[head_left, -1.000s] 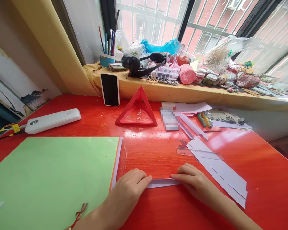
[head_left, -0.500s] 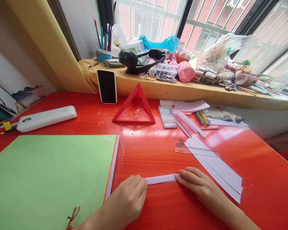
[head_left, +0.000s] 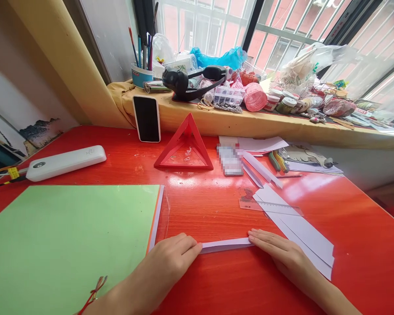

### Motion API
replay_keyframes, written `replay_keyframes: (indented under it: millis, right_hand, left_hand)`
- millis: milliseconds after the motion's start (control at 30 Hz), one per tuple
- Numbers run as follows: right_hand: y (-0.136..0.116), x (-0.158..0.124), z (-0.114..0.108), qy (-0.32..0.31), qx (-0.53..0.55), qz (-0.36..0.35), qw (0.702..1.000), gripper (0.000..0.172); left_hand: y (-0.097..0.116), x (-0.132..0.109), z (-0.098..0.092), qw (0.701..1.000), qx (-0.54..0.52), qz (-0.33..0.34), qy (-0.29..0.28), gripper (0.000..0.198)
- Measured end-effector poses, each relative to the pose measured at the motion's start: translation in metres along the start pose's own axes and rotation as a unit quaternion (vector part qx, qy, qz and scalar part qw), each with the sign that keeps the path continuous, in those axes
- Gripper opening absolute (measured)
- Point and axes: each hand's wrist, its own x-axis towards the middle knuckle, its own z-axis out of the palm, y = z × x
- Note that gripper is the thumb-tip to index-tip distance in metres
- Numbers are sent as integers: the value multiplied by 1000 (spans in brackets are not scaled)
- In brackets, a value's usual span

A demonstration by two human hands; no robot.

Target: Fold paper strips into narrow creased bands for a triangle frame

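A narrow folded strip of white paper (head_left: 226, 245) lies across the red table in front of me. At its left end my left hand (head_left: 174, 256) is closed, thumb and forefinger on the paper and the other fingers curled. My right hand (head_left: 276, 249) rests on the strip's right end with straight fingers held flat and close together; its thumb is mostly hidden. A red cord with loose ends (head_left: 93, 293) circles my left wrist. To the right of my right hand are several larger white paper strips (head_left: 298, 227), overlapping, with a clear ruler (head_left: 271, 207) across their top.
A green board (head_left: 75, 236) covers the table's left side. Behind it lies a white power bank (head_left: 67, 163) with cables. A phone (head_left: 146, 119) and a red triangular frame (head_left: 166, 155) stand at the back. Pliers (head_left: 277, 161) lie back right. Craft supplies crowd the windowsill.
My right hand has slid a little right along the strip, and its fingers have straightened. More of the strip shows between my hands, and its fold looks slightly raised. My left hand has shifted slightly.
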Motion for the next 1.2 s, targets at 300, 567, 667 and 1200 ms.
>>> replay_keyframes:
  millis: [300, 567, 667, 1200]
  right_hand:
    - [-2, 0, 4, 16, 1, -4, 1000, 44]
    - [-35, 13, 14, 20, -87, -4, 996, 48]
    - [-54, 20, 24, -37, -73, -34, 996, 55]
    - [-53, 7, 12, -129, -60, -7, 990, 69]
  left_hand:
    - [22, -8, 11, 987, 142, 39, 65, 39]
    - [43, -11, 26, 975, 216, -9, 47, 42]
    - [47, -2, 29, 980, 193, -5, 48, 41]
    - [46, 3, 42, 989, 147, 18, 19, 40]
